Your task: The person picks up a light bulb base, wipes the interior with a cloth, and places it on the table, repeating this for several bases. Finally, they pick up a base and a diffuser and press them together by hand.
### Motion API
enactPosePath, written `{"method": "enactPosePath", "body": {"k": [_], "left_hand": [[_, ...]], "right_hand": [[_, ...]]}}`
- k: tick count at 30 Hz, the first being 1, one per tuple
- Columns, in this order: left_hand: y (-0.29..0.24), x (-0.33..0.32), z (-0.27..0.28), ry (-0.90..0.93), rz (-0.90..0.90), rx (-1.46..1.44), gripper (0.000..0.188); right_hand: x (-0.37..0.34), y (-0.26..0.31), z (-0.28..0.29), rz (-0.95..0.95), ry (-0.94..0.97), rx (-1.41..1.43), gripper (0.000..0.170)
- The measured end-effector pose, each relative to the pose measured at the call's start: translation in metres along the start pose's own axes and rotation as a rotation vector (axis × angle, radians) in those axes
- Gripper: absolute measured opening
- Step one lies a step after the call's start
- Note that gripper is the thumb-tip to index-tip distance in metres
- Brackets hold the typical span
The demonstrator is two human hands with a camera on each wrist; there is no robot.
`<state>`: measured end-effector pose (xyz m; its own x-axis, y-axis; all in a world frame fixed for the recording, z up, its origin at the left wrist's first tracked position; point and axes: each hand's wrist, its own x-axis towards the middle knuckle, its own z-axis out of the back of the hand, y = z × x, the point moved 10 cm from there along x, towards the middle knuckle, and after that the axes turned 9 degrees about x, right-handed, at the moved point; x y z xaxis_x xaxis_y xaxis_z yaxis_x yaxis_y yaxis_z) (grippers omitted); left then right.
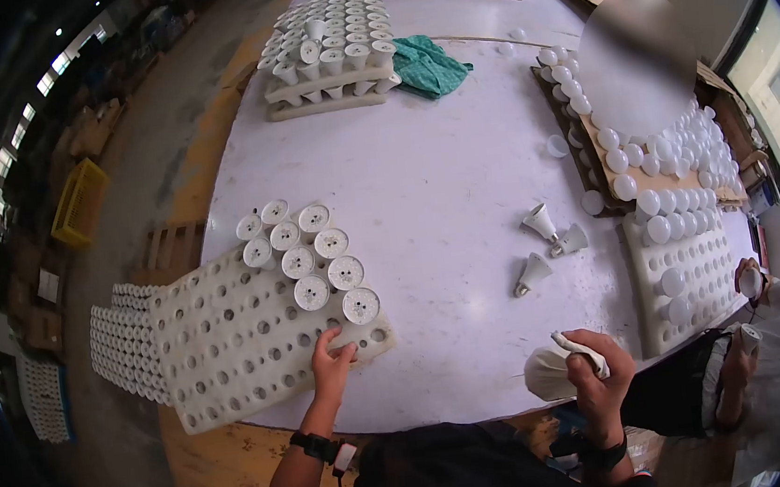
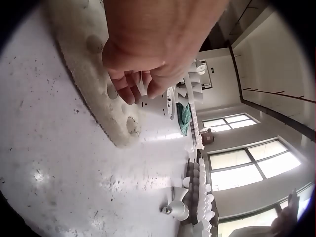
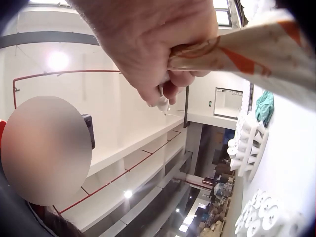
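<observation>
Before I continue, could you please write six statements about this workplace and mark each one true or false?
1. The right hand holds a printed bag. True.
2. Three loose bulb housings lie on the table. True.
3. Every hole of the perforated tray carries a bulb housing. False: many holes of the perforated tray are bare.
4. The green cloth lies on the floor. False: the green cloth lies on the table.
5. The left hand is over the perforated tray. True.
6. The yellow crate stands on the table. False: the yellow crate is beyond the table's edge.
</observation>
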<state>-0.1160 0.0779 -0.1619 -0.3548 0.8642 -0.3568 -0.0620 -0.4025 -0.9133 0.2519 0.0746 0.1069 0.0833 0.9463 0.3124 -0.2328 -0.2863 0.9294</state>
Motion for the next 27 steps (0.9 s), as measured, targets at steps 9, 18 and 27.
{"method": "enactPosePath", "body": {"k": [9, 18, 27], "left_hand": [[-0.008, 0.065, -0.050, 0.120, -0.242, 0.211, 0.058], [-0.091, -0.053, -0.060, 0.728, -0.113, -0.383, 0.047], [-0.135, -0.134, -0.062, 1.025, 0.311, -0.516, 0.051]], "right_hand": [[-0.010, 0.038, -0.087, 0.027, 0.220, -0.109, 0.027], [-0.018, 0.048, -0.099, 0.054, 0.249, -0.135, 0.028], [-0.031, 0.070, -0.106, 0.366, 0.323, -0.184, 0.048]]}}
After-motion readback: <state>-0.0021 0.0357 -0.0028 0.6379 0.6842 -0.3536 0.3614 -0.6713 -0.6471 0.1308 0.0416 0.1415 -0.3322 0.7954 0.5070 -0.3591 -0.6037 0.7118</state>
